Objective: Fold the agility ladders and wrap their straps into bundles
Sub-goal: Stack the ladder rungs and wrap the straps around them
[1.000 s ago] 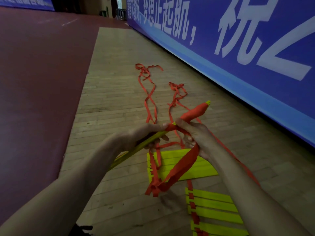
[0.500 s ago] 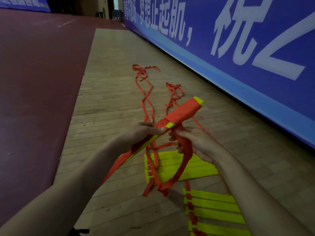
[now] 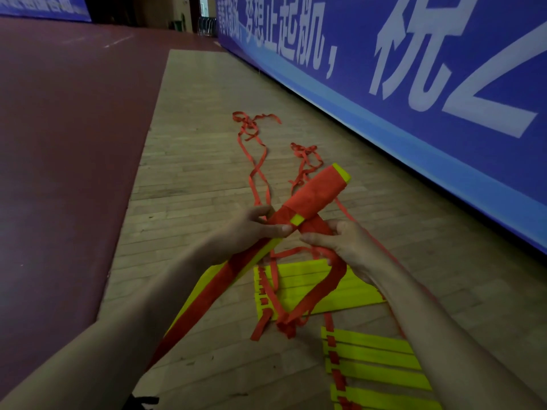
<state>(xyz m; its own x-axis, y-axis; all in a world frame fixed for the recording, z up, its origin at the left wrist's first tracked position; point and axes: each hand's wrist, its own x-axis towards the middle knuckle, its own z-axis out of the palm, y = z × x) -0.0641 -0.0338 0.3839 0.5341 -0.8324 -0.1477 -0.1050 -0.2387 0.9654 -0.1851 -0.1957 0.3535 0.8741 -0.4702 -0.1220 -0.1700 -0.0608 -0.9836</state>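
Holding folded ladder bundle tilted above floor, left hand grip closed round its middle. Pinching red strap in right hand just beside. Open floor leftward, banner wall along right edge.

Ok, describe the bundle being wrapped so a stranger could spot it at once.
Under the blue banner, above the wood floor, the left hand grips the bundle, a long stack slanting toward the banner. Unlike the yellow rungs lying flat below, its far end is wound in red strap.
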